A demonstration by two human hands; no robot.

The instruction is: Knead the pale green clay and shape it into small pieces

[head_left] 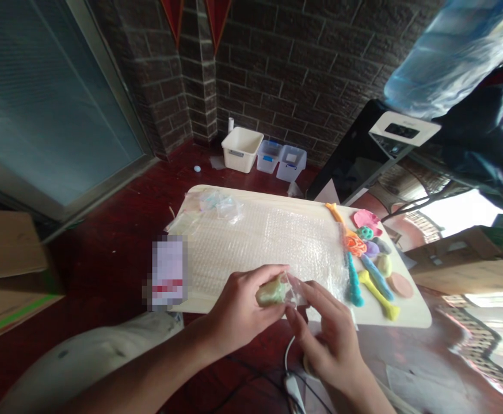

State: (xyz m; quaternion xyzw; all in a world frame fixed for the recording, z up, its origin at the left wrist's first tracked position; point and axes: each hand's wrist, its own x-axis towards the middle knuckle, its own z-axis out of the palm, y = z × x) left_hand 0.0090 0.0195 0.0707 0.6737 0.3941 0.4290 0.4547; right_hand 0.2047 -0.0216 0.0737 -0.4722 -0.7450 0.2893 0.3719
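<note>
Over the near edge of the table, my left hand (240, 307) curls round a pale green lump (271, 293) that looks like modelling clay in a clear plastic wrapper (292, 289). Thumb and fingers of my right hand (331, 328) pinch the wrapper's right end. Bubble wrap (273, 241) covers the middle of the table (407, 313). Coloured clay-like pieces lie to the right: a yellow one (381, 296), a teal strip (354, 282), a blue strip (376, 276), an orange flower-like piece (355, 244) and a pink piece (367, 221).
Crumpled clear wrappers (221, 206) lie at the table's far left, above a blurred-out packet (167, 273). A cream bin (240, 150) and two clear bins (292, 164) stand by the brick wall. Cardboard boxes (12, 259) flank the left; a power strip (293, 391) and cables lie below.
</note>
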